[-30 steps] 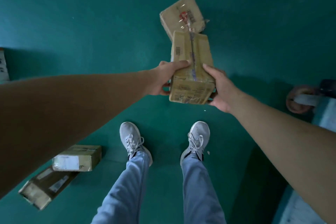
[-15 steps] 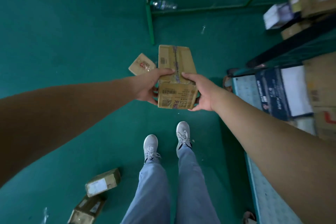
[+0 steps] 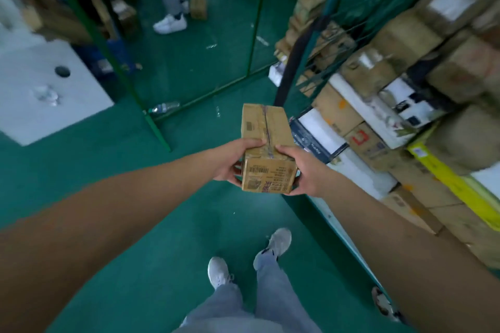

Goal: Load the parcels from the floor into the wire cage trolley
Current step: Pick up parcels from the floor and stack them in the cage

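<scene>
parcel (image 3: pixel 266 149): a brown cardboard box with a tape seam along its top and a barcode label on the near end face, held in the air in front of the person, above the green floor (image 3: pixel 135 197) and just left of the trolley's open side.
left hand (image 3: pixel 232 161): grasping the parcel's left side, thumb laid over the top edge, fingers curled underneath.
right hand (image 3: pixel 304 170): grasping the parcel's right side, thumb on top near the tape seam, fingers wrapped under the near end.
wire cage trolley (image 3: pixel 311 43): at the right, green mesh and dark frame, already stacked with cardboard cartons (image 3: pixel 405 35), white parcels and a long yellow box (image 3: pixel 449 181).
feet: two light grey sneakers (image 3: pixel 219 272) on the floor below the parcel, legs in pale jeans.
background: a green tube frame (image 3: pixel 127 76), a plastic bottle (image 3: pixel 165 107) lying by its foot, a white block (image 3: pixel 40 94) at left.
far end: another person's leg and white shoe (image 3: pixel 170 24), beside what looks like a small carton, blurred.
</scene>
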